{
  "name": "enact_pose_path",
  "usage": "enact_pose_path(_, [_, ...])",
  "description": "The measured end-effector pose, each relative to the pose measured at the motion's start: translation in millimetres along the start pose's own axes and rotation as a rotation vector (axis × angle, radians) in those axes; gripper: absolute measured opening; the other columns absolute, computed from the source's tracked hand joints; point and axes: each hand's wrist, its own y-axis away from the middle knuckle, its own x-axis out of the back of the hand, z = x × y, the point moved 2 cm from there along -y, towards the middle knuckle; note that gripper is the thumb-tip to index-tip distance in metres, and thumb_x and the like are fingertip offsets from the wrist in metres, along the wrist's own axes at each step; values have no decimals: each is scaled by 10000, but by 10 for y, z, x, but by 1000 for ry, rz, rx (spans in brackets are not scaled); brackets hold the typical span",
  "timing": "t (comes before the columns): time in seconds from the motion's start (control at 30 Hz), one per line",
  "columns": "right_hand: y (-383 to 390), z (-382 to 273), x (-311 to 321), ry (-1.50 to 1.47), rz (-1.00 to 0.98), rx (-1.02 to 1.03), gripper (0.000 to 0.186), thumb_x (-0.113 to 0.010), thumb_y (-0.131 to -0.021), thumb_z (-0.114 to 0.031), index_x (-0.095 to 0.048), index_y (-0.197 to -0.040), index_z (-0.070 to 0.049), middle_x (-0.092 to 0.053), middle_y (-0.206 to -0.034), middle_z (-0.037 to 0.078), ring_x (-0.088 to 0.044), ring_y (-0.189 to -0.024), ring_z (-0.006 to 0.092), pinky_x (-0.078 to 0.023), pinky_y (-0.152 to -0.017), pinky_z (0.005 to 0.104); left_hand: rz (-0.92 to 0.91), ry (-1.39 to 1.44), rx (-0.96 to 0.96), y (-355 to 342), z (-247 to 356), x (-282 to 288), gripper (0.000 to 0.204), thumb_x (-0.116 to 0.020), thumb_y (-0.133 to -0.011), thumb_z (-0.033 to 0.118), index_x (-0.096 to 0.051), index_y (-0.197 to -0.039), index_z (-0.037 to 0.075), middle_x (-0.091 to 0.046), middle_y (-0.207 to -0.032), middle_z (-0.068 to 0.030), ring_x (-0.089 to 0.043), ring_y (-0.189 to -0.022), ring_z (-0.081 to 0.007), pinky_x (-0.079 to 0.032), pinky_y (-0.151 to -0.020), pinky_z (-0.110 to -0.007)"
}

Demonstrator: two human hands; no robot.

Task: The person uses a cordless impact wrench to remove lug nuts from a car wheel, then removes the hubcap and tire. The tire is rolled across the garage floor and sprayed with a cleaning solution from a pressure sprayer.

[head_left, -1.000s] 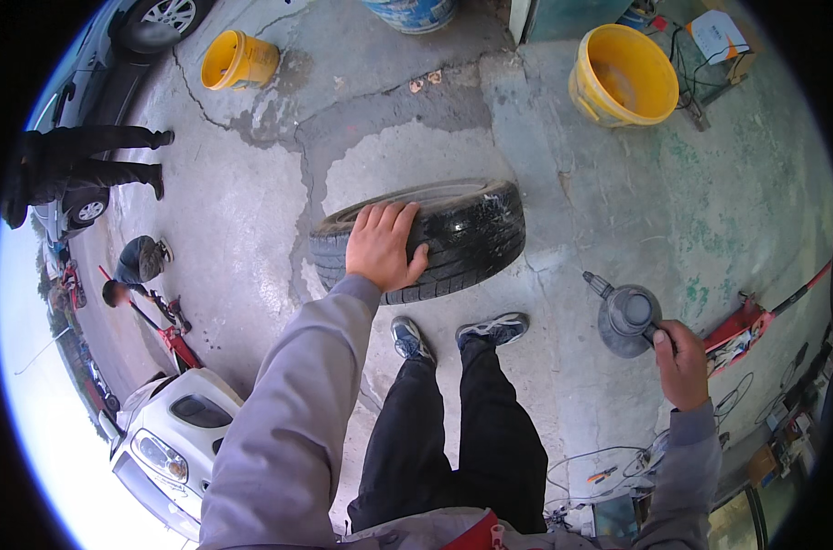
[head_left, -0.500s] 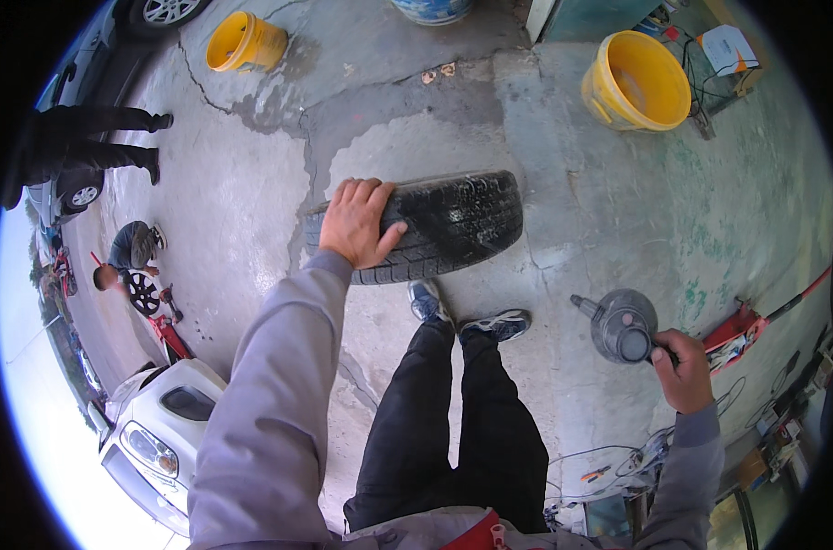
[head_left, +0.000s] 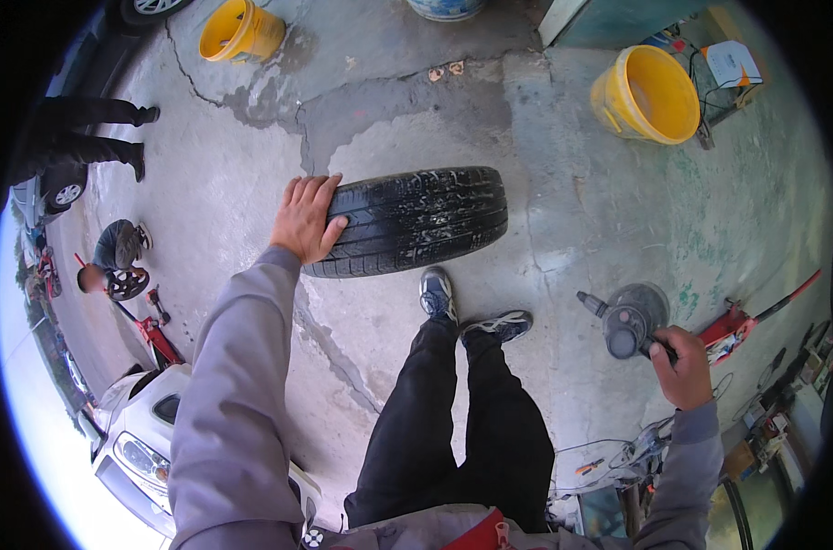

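Note:
A black car tire (head_left: pixel 416 220) stands upright on its tread in front of my feet, its tread shiny with wet streaks. My left hand (head_left: pixel 308 220) grips its left end, fingers over the edge and thumb lying on the tread. Off to the right, my right hand (head_left: pixel 680 368) is closed around the handle of a dark grey spouted jug (head_left: pixel 633 321). The jug has a round body and a short spout that points left, toward the tire but apart from it. What is inside the jug cannot be made out.
Yellow buckets stand at the far left (head_left: pixel 242 32) and far right (head_left: pixel 653 96), with a blue-and-white bucket (head_left: pixel 446 7) between. A red floor jack (head_left: pixel 730 332) lies at right near cables and tools. At left, one person (head_left: pixel 116 252) crouches by a wheel near a white car (head_left: pixel 146 449); another stands.
My left hand has shifted left with the tire's end. The tire has turned, and wetness now covers more of its tread. The jug remains in my right hand, nearly unmoved.

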Motion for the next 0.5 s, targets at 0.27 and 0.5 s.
enact_pose_path(0.27, [-511,-442,4,55,55,79,157,-693,-953,-79,-690,-1033,55,-690,-890,212,-692,-774,368,-534,-696,426,120,-106,436,630,-196,-53,754,-540,-1042,492,-370,-1631,53,-480,-1537,-256,-459,-1403,-443,-285,-1230,-562])
enact_pose_path(0.5, [-896,-486,-93,-53,-49,137,176,-691,-959,-118,-694,-1019,47,-685,-886,205,-683,-777,365,-535,-712,400,356,147,1078,907,639,-536,877,-693,-979,541,-377,-1642,61,-388,-1568,-380,-362,-1478,-515,-249,-1244,-591])
